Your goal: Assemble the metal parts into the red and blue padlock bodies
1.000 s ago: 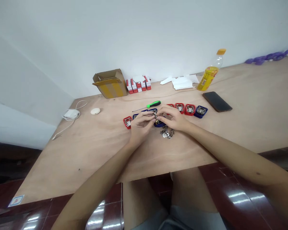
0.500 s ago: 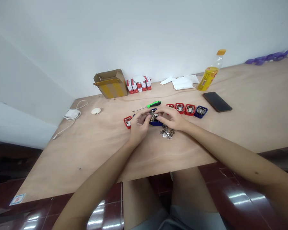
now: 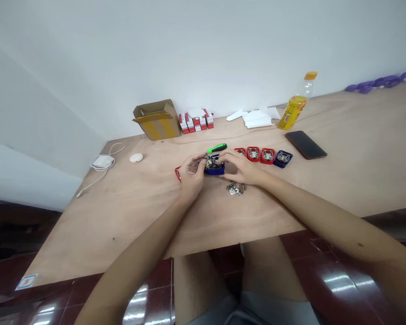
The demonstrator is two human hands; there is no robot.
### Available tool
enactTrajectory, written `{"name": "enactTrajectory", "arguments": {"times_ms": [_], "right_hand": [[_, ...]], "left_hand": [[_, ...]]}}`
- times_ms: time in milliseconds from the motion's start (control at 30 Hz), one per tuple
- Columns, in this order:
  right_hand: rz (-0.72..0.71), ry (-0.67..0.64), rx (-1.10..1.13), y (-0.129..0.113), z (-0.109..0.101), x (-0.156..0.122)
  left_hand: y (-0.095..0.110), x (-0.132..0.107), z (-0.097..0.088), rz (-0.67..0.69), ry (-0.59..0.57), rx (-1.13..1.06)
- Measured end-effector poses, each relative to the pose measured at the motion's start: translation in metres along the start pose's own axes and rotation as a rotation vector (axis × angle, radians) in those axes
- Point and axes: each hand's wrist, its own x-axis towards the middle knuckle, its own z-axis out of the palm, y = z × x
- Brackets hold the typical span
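A wood table (image 3: pixel 128 216) held a black phone (image 3: pixel 306 145). A yellow bottle (image 3: pixel 292 113) stood just behind the phone, and small red and blue trays (image 3: pixel 267 155) lay to its left.

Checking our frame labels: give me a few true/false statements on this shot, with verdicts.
1. The left hand holds small metal parts next to a blue holder. True.
2. The right hand grips the screwdriver. False: the screwdriver lies on the wooden table, beyond the hands.
3. Loose metal latches lie in a heap on the table. True.
4. The phone is inside the cardboard box. False: it lies on the table, right of the holders.
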Motion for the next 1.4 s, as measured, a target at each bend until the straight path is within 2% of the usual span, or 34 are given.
{"name": "enactTrajectory", "arguments": {"times_ms": [200, 333, 467, 700, 867, 1167, 1400], "right_hand": [[0.003, 0.025, -0.034, -0.002, 0.0, 0.0], [0.032, 0.062, -0.006, -0.004, 0.0, 0.0], [0.036, 0.059, -0.002, -0.003, 0.0, -0.001], [0.05, 0.071, -0.03, -0.001, 0.0, -0.002], [0.07, 0.113, 0.037, -0.001, 0.0, -0.002], [0.014, 0.135, -0.089, 0.002, -0.002, -0.004], [0.035, 0.06, -0.074, 0.001, -0.005, -0.002]], "left_hand": [[0.004, -0.002, 0.002, 0.002, -0.068, -0.015], [0.006, -0.005, 0.003, 0.018, -0.214, -0.03], [0.007, -0.006, 0.002, 0.118, -0.331, 0.118], [0.006, -0.003, -0.003, 0.253, -0.306, 0.352], [0.0, -0.002, -0.007, 0.34, -0.367, 0.367], [0.003, -0.002, -0.008, 0.405, -0.391, 0.42], [0.004, -0.002, -0.006, 0.46, -0.38, 0.453]]}}
